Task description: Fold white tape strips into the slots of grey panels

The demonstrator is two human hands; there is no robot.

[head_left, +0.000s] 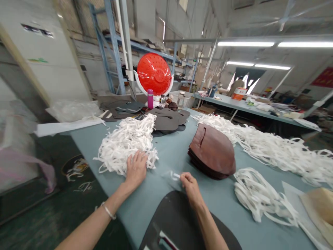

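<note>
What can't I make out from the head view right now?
All head view:
The pale scrap pinched in right hand: motion-blurred, unidentifiable.
Whether left hand grips the white strip pile: hidden beneath its palm.
The dark sheet: cut off by bottom edge.
The distant person: too small for detail.

Your grey-blue table (169, 152) holds a heap of white strips (125, 146) at left, a stack of brown leather pieces (212, 152) in the middle, a long drift of white strips (273, 149) at right, dark cut pieces (166, 121) at the far end, and a black sheet (179, 218) nearest you.
</note>
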